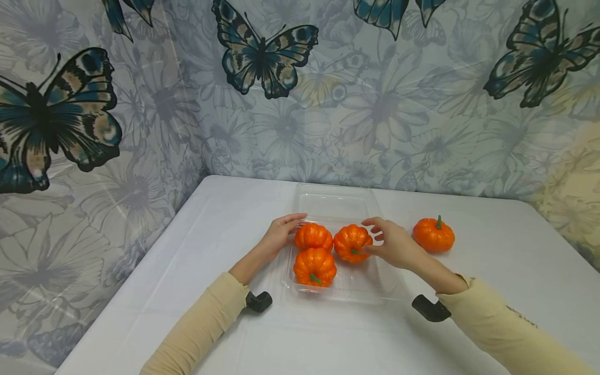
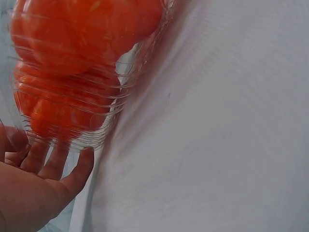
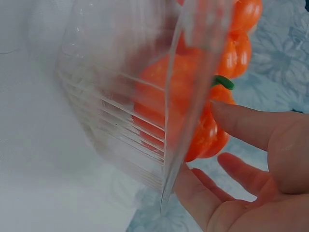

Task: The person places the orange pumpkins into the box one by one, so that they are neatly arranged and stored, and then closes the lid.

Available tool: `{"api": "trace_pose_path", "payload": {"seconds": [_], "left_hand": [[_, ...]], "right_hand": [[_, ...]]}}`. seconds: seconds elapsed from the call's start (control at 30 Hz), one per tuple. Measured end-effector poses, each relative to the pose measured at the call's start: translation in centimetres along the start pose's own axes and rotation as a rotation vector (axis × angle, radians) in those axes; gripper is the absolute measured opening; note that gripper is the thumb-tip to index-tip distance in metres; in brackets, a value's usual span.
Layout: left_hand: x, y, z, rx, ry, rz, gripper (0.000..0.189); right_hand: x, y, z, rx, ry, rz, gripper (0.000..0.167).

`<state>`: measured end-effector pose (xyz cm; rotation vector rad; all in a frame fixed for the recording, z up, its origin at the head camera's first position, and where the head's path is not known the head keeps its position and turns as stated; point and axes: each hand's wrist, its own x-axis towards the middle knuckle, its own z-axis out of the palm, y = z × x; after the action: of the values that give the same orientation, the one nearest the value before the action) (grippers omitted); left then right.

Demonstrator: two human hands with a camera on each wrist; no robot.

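Observation:
In the head view, a clear plastic clamshell container [image 1: 356,291] lies with its lid [image 1: 335,203] folded back. Three orange mini pumpkins are in its base: a back left one [image 1: 313,235], a front left one [image 1: 315,268] with a green stem, and a right one [image 1: 351,242]. My left hand [image 1: 278,234] rests at the container's back left side; its fingertips touch the ribbed wall in the left wrist view. Over the right side reaches my right hand [image 1: 392,244], thumb at the right pumpkin near its stem, other fingers spread and apart from it.
Another orange pumpkin [image 1: 433,235] stands upright on the white table [image 1: 225,219], right of the container. Behind the table rises a floral backdrop [image 1: 375,125] with butterflies. Dark wrist-camera mounts [image 1: 259,302] jut out below both sleeves.

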<state>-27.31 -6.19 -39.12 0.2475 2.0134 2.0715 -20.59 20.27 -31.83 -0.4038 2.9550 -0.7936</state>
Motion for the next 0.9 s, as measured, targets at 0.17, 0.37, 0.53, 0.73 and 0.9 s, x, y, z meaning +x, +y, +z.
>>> {"api": "trace_pose_path", "payload": {"seconds": [0.17, 0.37, 0.53, 0.73, 0.9], "left_hand": [[0.0, 0.1, -0.1, 0.007, -0.015, -0.009, 0.038], [-0.8, 1.4, 0.1, 0.021, -0.034, -0.011, 0.037], [-0.9, 1.4, 0.1, 0.022, -0.031, -0.008, 0.037], [0.0, 0.2, -0.1, 0.003, -0.012, -0.006, 0.038], [0.0, 0.0, -0.1, 0.008, 0.000, -0.001, 0.037]], "right_hand": [[-0.1, -0.1, 0.0, -0.002, 0.014, -0.019, 0.054], [-0.1, 0.0, -0.1, -0.005, 0.021, -0.028, 0.053], [0.0, 0.1, -0.3, 0.015, 0.016, -0.010, 0.053], [-0.2, 0.1, -0.9, 0.155, -0.008, 0.094, 0.054], [-0.2, 0.8, -1.8, 0.367, -0.015, 0.153, 0.061]]}}
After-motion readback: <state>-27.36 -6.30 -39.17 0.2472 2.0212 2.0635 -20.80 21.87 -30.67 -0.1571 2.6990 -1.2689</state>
